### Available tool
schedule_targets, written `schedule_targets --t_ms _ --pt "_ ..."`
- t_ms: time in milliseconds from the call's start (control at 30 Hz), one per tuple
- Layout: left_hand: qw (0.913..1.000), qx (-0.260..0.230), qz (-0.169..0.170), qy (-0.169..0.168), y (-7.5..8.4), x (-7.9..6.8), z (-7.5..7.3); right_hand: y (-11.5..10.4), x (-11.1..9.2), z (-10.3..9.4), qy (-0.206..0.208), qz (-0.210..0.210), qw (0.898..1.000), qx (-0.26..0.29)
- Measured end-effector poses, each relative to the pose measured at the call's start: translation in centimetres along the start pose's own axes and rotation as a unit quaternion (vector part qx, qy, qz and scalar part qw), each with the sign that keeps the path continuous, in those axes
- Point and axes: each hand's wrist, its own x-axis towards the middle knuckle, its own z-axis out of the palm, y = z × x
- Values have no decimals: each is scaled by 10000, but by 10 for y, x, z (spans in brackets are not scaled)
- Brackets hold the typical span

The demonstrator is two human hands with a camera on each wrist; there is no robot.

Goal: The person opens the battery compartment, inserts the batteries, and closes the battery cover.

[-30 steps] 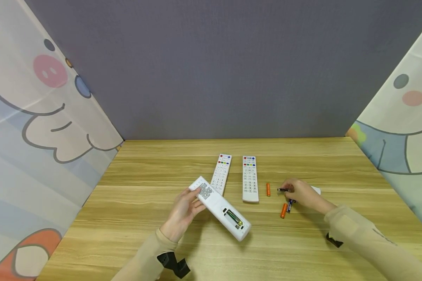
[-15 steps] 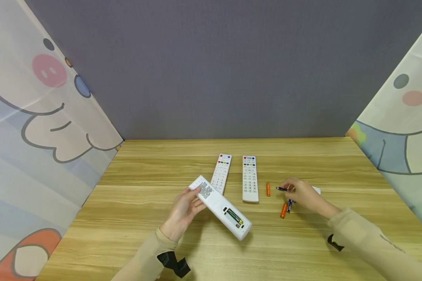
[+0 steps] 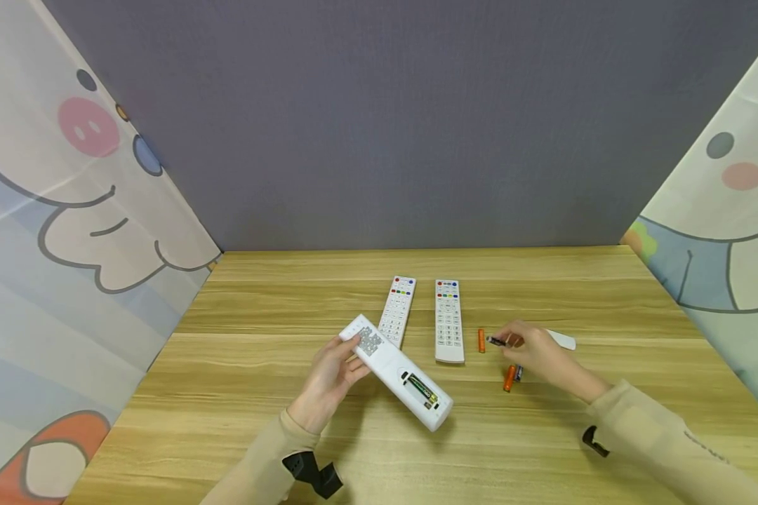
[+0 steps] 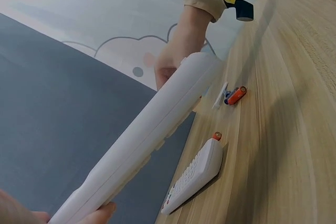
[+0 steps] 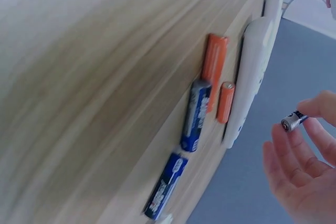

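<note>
My left hand [image 3: 324,384] grips one end of a white remote control [image 3: 394,375], its back turned up. In the remote's uncovered battery compartment lies one green-and-black battery [image 3: 422,388], beside a bare slot. My right hand [image 3: 539,354] pinches a dark battery with a silver end [image 3: 496,341] between thumb and fingers, above the table. Under and near that hand lie two orange batteries [image 3: 481,341] and two blue batteries [image 5: 196,115], seen best in the right wrist view. A white battery cover [image 3: 562,340] lies just beyond the right hand.
Two more white remotes lie buttons up on the wooden table: a slanted remote [image 3: 398,308] partly behind the held one, and a straight remote [image 3: 449,322] to its right. A grey panel [image 3: 417,126] rises at the table's back edge, with printed cloth [image 3: 101,210] at the sides.
My right hand has shifted slightly left with the pinched battery, exposing more of the white cover. The left hand and its remote have hardly moved.
</note>
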Motion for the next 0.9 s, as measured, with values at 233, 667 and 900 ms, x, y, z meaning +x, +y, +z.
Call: schedule_targets --t_ms 233,667,900 --pt "10000 -63 5 -53 -1 0 0 -9 -2 4 185 -303 9993 123" --pt "10000 4 -37 -61 -2 1 3 -35 -3 12 634 -723 9948 333" --pt "9999 -53 -53 -71 -2 1 4 -40 -4 16 779 -958 9914 436"
